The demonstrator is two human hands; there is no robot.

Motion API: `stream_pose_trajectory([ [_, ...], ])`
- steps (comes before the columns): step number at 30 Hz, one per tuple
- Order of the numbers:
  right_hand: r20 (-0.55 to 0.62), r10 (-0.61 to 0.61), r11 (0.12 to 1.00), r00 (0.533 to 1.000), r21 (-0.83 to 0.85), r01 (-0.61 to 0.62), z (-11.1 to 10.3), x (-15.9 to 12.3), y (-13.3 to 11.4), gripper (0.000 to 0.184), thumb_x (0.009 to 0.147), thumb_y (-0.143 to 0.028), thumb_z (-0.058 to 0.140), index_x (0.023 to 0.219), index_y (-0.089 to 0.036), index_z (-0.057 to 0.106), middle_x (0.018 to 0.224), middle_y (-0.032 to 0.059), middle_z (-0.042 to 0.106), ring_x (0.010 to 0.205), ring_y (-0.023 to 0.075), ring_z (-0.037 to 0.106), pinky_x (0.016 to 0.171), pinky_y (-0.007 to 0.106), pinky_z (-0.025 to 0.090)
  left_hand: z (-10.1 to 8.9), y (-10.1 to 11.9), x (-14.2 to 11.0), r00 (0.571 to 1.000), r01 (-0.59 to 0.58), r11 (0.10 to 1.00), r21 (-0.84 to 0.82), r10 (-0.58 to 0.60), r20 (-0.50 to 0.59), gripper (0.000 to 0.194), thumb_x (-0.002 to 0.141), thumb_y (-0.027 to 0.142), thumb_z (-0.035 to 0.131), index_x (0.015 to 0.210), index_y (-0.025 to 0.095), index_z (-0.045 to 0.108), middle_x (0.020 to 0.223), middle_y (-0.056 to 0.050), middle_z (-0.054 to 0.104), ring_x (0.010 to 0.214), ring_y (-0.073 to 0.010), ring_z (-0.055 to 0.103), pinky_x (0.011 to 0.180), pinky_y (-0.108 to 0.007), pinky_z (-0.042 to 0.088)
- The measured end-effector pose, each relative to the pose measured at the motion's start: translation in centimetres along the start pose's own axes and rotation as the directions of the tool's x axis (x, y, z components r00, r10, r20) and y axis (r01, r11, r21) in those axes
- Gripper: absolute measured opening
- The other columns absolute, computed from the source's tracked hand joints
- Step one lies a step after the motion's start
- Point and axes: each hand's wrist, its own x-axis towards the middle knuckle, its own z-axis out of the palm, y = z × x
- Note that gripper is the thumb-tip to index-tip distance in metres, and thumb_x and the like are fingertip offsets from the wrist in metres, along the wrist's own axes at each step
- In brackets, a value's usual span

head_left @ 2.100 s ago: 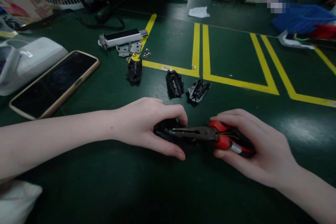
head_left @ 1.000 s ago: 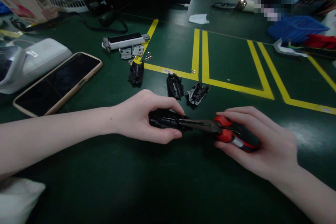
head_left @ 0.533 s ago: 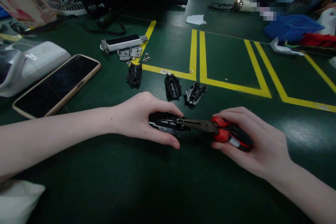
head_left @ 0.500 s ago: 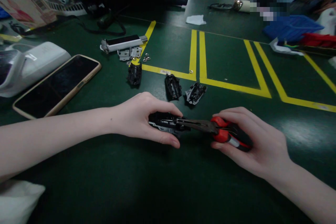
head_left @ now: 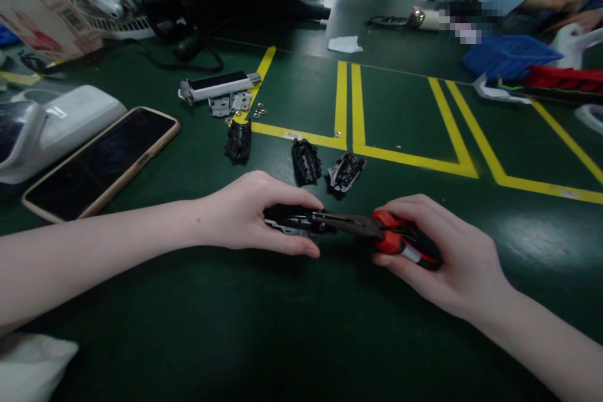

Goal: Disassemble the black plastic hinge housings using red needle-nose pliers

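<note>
From my end of the head camera, I have the left hand [head_left: 257, 207] grasping a black plastic part [head_left: 285, 221] between thumb and fingers, just above or on the near middle of the desk [head_left: 282, 326]; I can't tell which. That hold probably steadies it against the tool. My right hand [head_left: 456, 251] is wrapped round the red-handled pliers [head_left: 387, 239], which point left, likely so the slim tips can meet the part's right end; whether they pinch anything, I can't tell. Three loose black parts [head_left: 306, 161] lie just beyond, seemingly within easy reach. The phone [head_left: 103, 163] rests left, away from the tool.
</note>
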Motion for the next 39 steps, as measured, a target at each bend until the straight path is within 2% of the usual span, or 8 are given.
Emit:
stream_pose_trajectory([
  [8, 0.016, 0.023, 0.999, 1.000, 0.044, -0.024, 0.02, 0.08, -0.36, 0.035, 0.089, -0.049, 0.060, 0.112, -0.022, 0.056, 0.097, 0.0069, 0.065, 0.081, 0.0213, 0.065, 0.059, 0.033, 0.055, 0.08, 0.20, -0.26, 0.999, 0.041, 0.999, 0.003, -0.041, 0.030, 0.033, 0.085, 0.043, 0.072, 0.106, 0.018, 0.072, 0.088, -0.004, 0.072, 0.070, -0.0119, 0.062, 0.061, -0.020, 0.044],
  [14, 0.013, 0.010, 1.000, 1.000, 0.018, -0.010, 0.05, 0.01, -0.20, 0.036, 0.089, -0.047, 0.061, 0.112, -0.021, 0.055, 0.098, 0.0078, 0.065, 0.083, 0.0216, 0.065, 0.062, 0.033, 0.056, 0.04, 0.39, -0.01, 0.998, 0.052, 0.997, -0.062, -0.050, 0.035, 0.033, 0.082, 0.033, 0.077, 0.108, 0.014, 0.068, 0.091, -0.002, 0.070, 0.078, -0.0116, 0.063, 0.068, -0.019, 0.046],
  [19, 0.006, 0.028, 0.999, 1.000, 0.034, -0.028, 0.08, 0.07, -0.21, 0.035, 0.088, -0.047, 0.062, 0.111, -0.022, 0.055, 0.097, 0.0077, 0.065, 0.082, 0.0220, 0.065, 0.061, 0.034, 0.055, 0.21, 0.41, 0.02, 0.999, 0.050, 0.998, -0.045, -0.049, 0.013, 0.035, 0.082, 0.028, 0.076, 0.113, 0.015, 0.067, 0.094, -0.003, 0.070, 0.079, -0.0119, 0.063, 0.069, -0.021, 0.045],
  [26, 0.004, 0.006, 1.000, 1.000, 0.016, -0.006, -0.03, 0.01, -0.43, 0.035, 0.089, -0.047, 0.061, 0.112, -0.022, 0.054, 0.097, 0.0077, 0.065, 0.082, 0.0219, 0.065, 0.062, 0.034, 0.056, 0.25, 0.71, -0.17, 0.998, 0.051, 0.998, -0.040, -0.053, -0.038, 0.045, 0.075, 0.040, 0.081, 0.111, 0.015, 0.070, 0.091, -0.003, 0.068, 0.078, -0.0138, 0.061, 0.066, -0.023, 0.046],
  [30, -0.012, -0.013, 0.999, 1.000, -0.031, 0.012, 0.02, -0.07, -0.36, 0.037, 0.089, -0.047, 0.061, 0.115, -0.021, 0.053, 0.099, 0.0087, 0.064, 0.085, 0.0227, 0.064, 0.063, 0.035, 0.056, 0.24, 0.69, -0.18, 0.997, 0.010, 0.999, -0.042, -0.013, -0.075, 0.049, 0.079, 0.032, 0.080, 0.121, 0.013, 0.065, 0.096, -0.004, 0.070, 0.080, -0.0125, 0.063, 0.071, -0.021, 0.047],
  [34, -0.016, -0.024, 0.998, 1.000, -0.062, 0.023, 0.01, -0.20, -0.42, 0.039, 0.089, -0.047, 0.061, 0.116, -0.021, 0.052, 0.100, 0.0095, 0.064, 0.086, 0.0235, 0.064, 0.065, 0.037, 0.056, 0.18, 0.55, -0.05, 1.000, 0.011, 0.994, -0.112, -0.014, -0.023, 0.043, 0.080, 0.028, 0.079, 0.118, 0.013, 0.068, 0.095, -0.004, 0.073, 0.076, -0.0111, 0.064, 0.069, -0.019, 0.048],
  [39, -0.008, -0.010, 0.999, 1.000, -0.039, 0.010, 0.03, -0.13, -0.39, 0.038, 0.089, -0.047, 0.061, 0.115, -0.020, 0.053, 0.100, 0.0090, 0.064, 0.086, 0.0224, 0.064, 0.065, 0.035, 0.056, 0.29, 0.46, -0.01, 0.999, 0.030, 0.987, -0.157, -0.034, -0.026, 0.042, 0.078, 0.026, 0.080, 0.116, 0.011, 0.068, 0.095, -0.004, 0.074, 0.077, -0.0111, 0.065, 0.069, -0.019, 0.048],
])
